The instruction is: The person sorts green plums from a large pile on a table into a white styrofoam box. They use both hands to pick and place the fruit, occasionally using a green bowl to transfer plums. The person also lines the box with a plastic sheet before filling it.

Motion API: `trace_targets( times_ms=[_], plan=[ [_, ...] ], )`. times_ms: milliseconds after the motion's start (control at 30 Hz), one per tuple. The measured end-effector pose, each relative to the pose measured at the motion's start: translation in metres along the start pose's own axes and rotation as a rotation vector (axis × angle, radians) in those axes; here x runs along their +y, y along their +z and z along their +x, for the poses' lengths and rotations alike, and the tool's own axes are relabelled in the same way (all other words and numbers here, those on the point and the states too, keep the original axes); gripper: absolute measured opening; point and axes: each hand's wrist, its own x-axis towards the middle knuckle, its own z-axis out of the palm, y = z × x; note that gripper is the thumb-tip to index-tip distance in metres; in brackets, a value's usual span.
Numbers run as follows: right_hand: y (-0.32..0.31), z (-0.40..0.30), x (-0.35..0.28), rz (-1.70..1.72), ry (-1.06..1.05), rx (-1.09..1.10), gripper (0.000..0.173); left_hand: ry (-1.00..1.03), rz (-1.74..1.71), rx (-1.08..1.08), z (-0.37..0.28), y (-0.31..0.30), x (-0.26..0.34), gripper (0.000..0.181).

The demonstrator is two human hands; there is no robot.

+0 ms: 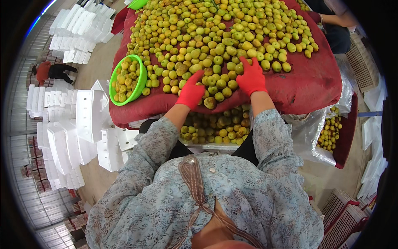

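Observation:
Yellow-green round fruits, some with brown patches, lie spread over a table covered in red cloth. Both my hands wear red gloves and rest among the fruits at the near edge. My left hand has its fingers spread beside a few fruits; whether it grips one is hidden. My right hand touches fruits with its fingers apart and points away from me. Between the hands lie several fruits, one browner fruit at the cloth's edge. A bright green plastic basket holding similar fruits stands tilted at the table's left.
Below the table edge, a crate of fruits stands between my knees. White foam boxes are stacked at left. Plastic crates stand lower right. A co-worker's arm reaches in at upper right; another person bends far left.

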Motion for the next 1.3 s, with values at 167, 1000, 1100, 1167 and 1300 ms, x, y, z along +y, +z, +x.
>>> trace_targets(
  times_ms=[167, 1000, 1100, 1167, 1300],
  plan=[
    [0.005, -0.015, -0.007, 0.169, -0.289, -0.158, 0.061, 0.284, 0.505, 0.037, 0.014, 0.031, 0.008, 0.049],
    [0.002, 0.004, 0.011, 0.691, -0.031, -0.256, 0.036, 0.184, 0.408, -0.048, -0.070, -0.010, -0.031, 0.037],
    [0.011, -0.003, 0.008, 0.641, -0.020, -0.170, 0.033, 0.069, 0.339, -0.167, -0.068, -0.017, -0.028, 0.030],
    [0.009, -0.001, 0.008, 0.646, -0.017, -0.118, 0.032, 0.368, 0.747, -0.108, -0.050, -0.032, -0.036, 0.028],
    [-0.004, 0.011, 0.011, 0.650, 0.057, -0.027, 0.033, 0.583, 0.843, 0.026, 0.027, -0.023, 0.004, 0.028]
  ],
)
